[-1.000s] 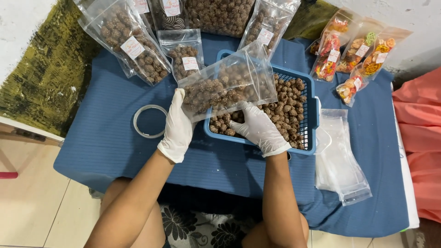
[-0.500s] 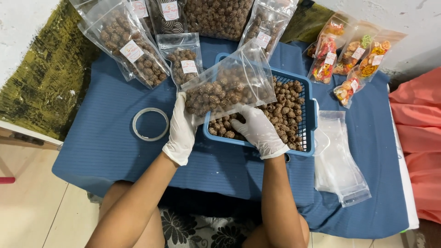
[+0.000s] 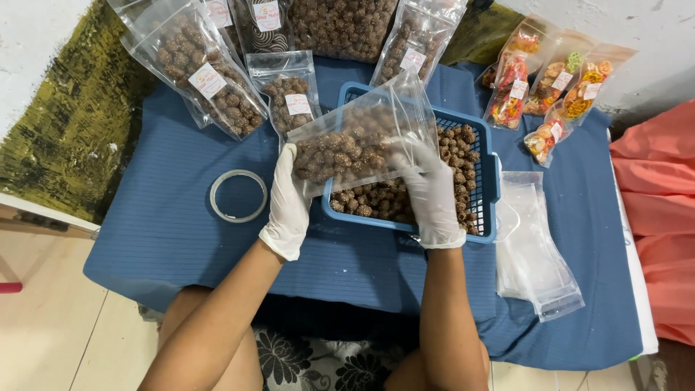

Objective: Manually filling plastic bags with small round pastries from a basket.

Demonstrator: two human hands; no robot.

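While both gloved hands [image 3: 362, 188] grip it, the clear pouch [image 3: 362, 137] holds brown balls.

Soft, even light falls on my table from above — bright, with only faint shadows under my arms. The clear bag [image 3: 362, 141] I hold shows mild glare. Focus is sharp throughout — slight wide-angle bending at the edges.

Both gloves, left hand [image 3: 287, 203] and right hand [image 3: 432, 195], are white. The basket [image 3: 489, 190] is blue, the snack balls [image 3: 463, 156] brown. The cloth [image 3: 166, 224] is dark blue and finely ribbed. The clear bag [image 3: 362, 134] is see-through, the tape ring [image 3: 238, 195] pale, and the side packets [image 3: 554, 90] orange, red and green.
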